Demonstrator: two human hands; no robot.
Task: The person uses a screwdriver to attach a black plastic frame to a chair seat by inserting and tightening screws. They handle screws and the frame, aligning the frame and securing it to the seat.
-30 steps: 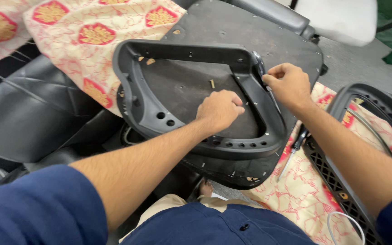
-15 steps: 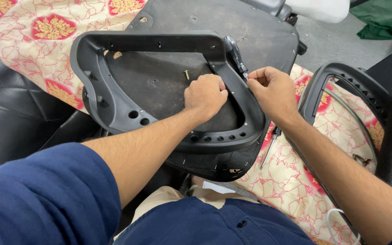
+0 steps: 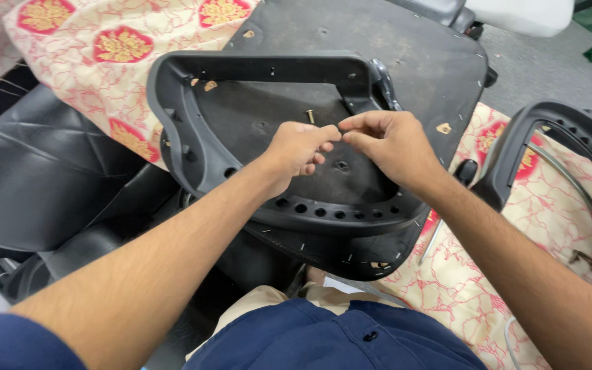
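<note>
Both hands meet fingertip to fingertip above the dark seat panel [image 3: 378,82], inside the black plastic frame [image 3: 193,147]. The left hand [image 3: 299,151] is curled nearly closed; the right hand [image 3: 388,144] pinches narrowly. Whether they hold anything, I cannot tell. A brass bolt [image 3: 310,116] stands just beyond them.

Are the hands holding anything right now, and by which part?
Cannot tell: left hand and right hand pinch fingertips together above the black seat frame; anything between them is hidden.

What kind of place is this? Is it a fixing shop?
Probably a chair repair or upholstery workspace. A black plastic seat frame lies on an upturned seat base with staples along its edge, black padded cushions sit alongside, and everything rests on a patterned cloth over the floor.
</note>
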